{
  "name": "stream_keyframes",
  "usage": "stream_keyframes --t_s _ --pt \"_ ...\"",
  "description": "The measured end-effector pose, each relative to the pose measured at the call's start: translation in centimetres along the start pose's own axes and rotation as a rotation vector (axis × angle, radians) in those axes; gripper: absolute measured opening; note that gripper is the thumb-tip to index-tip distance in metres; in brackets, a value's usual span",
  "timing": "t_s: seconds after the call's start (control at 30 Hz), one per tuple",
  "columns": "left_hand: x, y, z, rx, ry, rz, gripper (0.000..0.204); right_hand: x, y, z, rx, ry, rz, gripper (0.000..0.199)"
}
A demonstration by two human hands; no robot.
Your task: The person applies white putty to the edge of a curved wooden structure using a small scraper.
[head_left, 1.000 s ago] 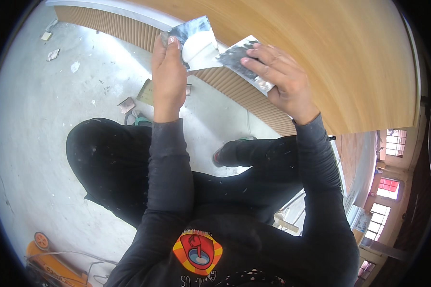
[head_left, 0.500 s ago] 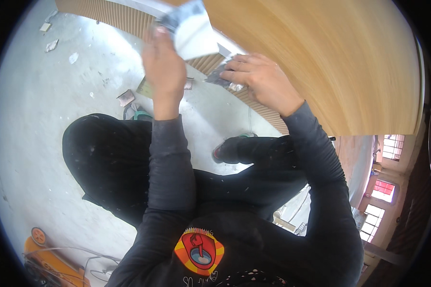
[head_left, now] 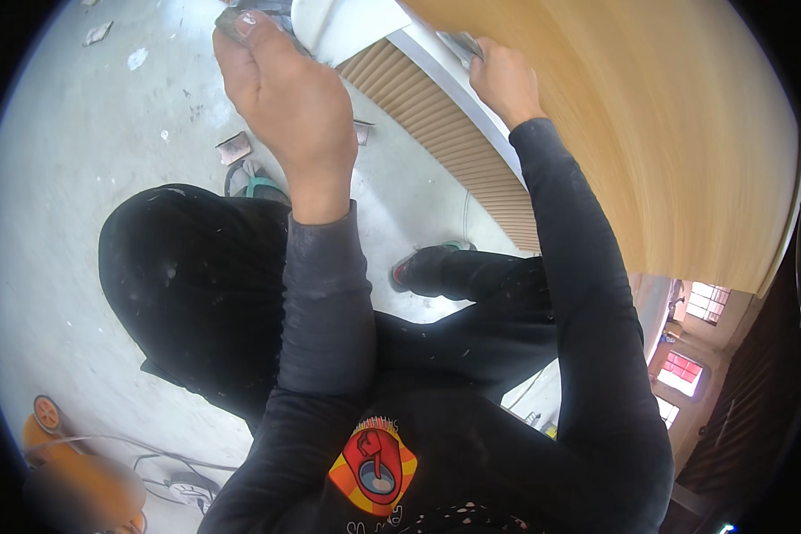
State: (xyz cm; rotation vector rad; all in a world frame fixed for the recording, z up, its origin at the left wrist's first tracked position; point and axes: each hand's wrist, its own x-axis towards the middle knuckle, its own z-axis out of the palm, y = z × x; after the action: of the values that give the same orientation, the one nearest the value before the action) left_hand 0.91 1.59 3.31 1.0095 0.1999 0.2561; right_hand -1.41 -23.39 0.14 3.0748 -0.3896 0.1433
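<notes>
Scraper (head_left: 463, 46) at the wooden panel (head_left: 659, 133), plate (head_left: 343, 34) off to its left

My work looks under way to me: I have the scraper at the panel's near left edge, where a pale strip (head_left: 440, 69) runs along the wood. Whether the metal meets the wood or hangs just above it, I can't tell. The wood beside the blade shows plain grain, and I make out no finished stretch to set against an unfinished one, so how much is done and how much is left I can't say.

My right hand (head_left: 507, 84), over the panel's left margin, is closed on the scraper, fingers curled in with no visible slack; the blade pokes out past them, away from me.

My left hand (head_left: 289, 107), left of the panel, is closed as well, thumb pressed on the plate's dark, block-like grip (head_left: 231, 25). The plate reaches from there toward the panel, its visible face mostly white; the rest is out of view. Ribbed panelling (head_left: 436, 125) lies below the panel's edge.
</notes>
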Motion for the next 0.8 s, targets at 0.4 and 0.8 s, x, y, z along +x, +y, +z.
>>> stream_keyframes --t_s 0.4,0.8 --pt "1.3 -1.4 -1.3 0.022 -0.018 0.165 0.028 2.8 -2.4 3.1 -0.111 -0.03 0.07 0.022" --pt "1.5 -1.3 -1.4 -0.118 -0.043 0.143 0.024 1.6 -3.0 1.9 -0.039 -0.143 0.084 0.032"
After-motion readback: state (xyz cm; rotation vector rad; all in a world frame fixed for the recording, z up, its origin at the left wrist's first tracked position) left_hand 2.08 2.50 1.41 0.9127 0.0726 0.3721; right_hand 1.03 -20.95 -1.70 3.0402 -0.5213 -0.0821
